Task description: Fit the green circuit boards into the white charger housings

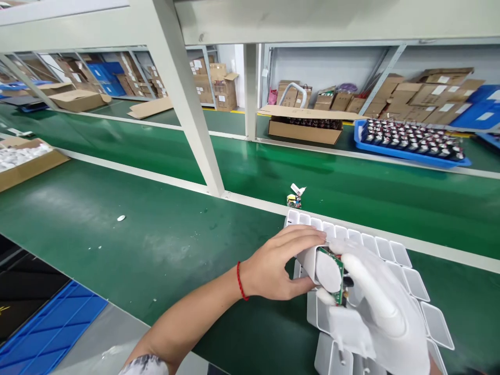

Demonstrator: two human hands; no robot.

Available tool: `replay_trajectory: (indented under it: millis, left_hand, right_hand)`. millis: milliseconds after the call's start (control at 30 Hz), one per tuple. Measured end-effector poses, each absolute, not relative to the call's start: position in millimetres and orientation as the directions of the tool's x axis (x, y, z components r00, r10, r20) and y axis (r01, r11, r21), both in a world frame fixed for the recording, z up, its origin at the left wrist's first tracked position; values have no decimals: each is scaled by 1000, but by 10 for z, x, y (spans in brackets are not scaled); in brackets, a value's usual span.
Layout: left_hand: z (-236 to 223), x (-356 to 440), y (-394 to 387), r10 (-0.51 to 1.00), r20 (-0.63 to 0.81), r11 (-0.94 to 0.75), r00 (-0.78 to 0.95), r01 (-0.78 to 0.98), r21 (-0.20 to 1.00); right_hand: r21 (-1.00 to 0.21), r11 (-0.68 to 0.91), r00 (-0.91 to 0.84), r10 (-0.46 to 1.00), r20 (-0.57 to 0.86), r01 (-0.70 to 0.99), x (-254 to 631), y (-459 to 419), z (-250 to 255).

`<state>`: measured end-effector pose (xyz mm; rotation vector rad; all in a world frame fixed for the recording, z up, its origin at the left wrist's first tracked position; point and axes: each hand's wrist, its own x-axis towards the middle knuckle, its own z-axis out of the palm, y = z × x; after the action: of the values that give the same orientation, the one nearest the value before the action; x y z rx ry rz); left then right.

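— What's the bare left hand [275,268] doing there, low in the middle of the bench?

— It's clamped round a white plastic housing [312,260], thumb underneath and fingers over the top, mouth of the shell turned towards three o'clock. I'd say that steadies it so the other hand can work at the opening.

— And the gloved one?

— The right hand [380,312] in the white glove is pinched on a small green circuit board [336,275], right at the housing's mouth, touching it. The glove is probably to keep skin off the electronics.

— Those white shells under the hands?

— A row of empty housings [385,250] packed side by side, mouths up, running off towards four o'clock, within easy reach, I reckon.

— Anything further out?

— A loose little board [295,197] at twelve o'clock on the green belt [156,245], a blue tray [412,153] of parts at one o'clock, and a cardboard box [23,161] at ten.
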<state>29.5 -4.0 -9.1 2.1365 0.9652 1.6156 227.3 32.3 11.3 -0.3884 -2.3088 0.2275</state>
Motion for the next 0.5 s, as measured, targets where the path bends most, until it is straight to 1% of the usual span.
replay_trajectory:
  millis: [33,67,100,200,267,500]
  left_hand:
    - [-95,292,-39,663,735,-730,144,342,591]
    - [-99,290,-38,667,731,-726,143,346,594]
    - [-103,288,-35,671,728,-723,141,341,601]
    - [-111,287,-27,663,735,-737,142,298,607]
    - [-111,292,-24,658,738,-744,148,280,607]
    - [-105,309,-36,690,709,-716,144,278,641]
  right_hand:
    - [-201,959,-663,284,692,201,2280,329,122]
    - [-162,970,-663,244,708,183,2292,333,128]
    - [-181,969,-659,246,711,168,2308,334,131]
    - [-369,917,-660,372,653,151,2358,331,131]
    - [-430,889,-666,417,619,158,2371,332,129]
    - [-356,915,-674,385,631,189,2353,369,114]
